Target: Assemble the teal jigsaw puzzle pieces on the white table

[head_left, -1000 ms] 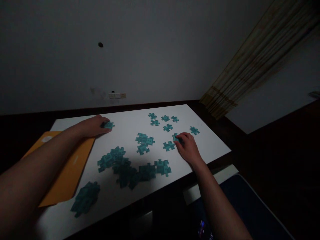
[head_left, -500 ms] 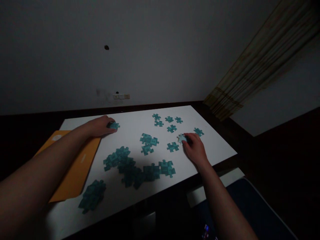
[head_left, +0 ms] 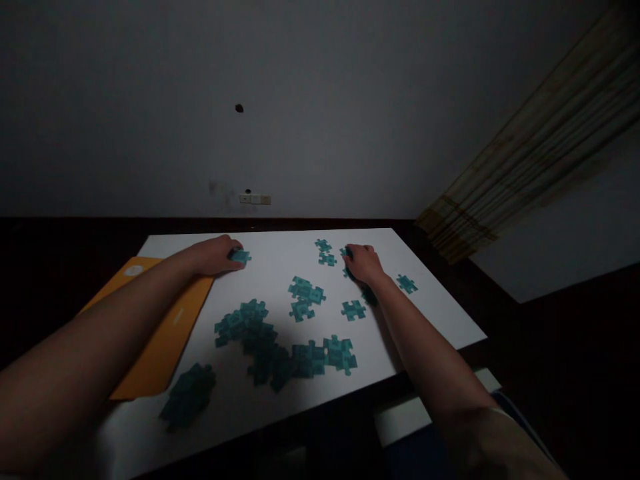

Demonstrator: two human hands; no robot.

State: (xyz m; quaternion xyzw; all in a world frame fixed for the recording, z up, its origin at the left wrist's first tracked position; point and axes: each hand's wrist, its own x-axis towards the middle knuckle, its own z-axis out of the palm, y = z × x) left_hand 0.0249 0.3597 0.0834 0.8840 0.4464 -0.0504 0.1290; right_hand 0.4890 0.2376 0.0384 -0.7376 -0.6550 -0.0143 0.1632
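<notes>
My left hand (head_left: pixel 219 255) pinches a teal puzzle piece (head_left: pixel 242 257) between thumb and fingers, low over the table's far left. Towards the back right, my right hand (head_left: pixel 364 262) is closed with its fingertips at another puzzle piece (head_left: pixel 345 252), mostly covered by the fingers. A dark loose piece (head_left: pixel 370 295) lies in shadow beside the right wrist. Left of this hand are two touching pieces (head_left: pixel 327 259); nearer me is a single loose piece (head_left: pixel 353 310). A small cluster of pieces (head_left: pixel 306 291) lies between the hands.
A long overlapping heap of pieces (head_left: pixel 257 333) spreads over the white table (head_left: pixel 273 250), with a smaller pile (head_left: pixel 189 395) near its front left. An orange folder (head_left: pixel 155 350) lies under my left forearm. Another piece (head_left: pixel 407 283) lies at the right. Behind stands a wall.
My right hand has moved away from me, leaving a piece behind near its wrist, and is now among the back pieces. My left hand keeps its piece. The view has shifted slightly.
</notes>
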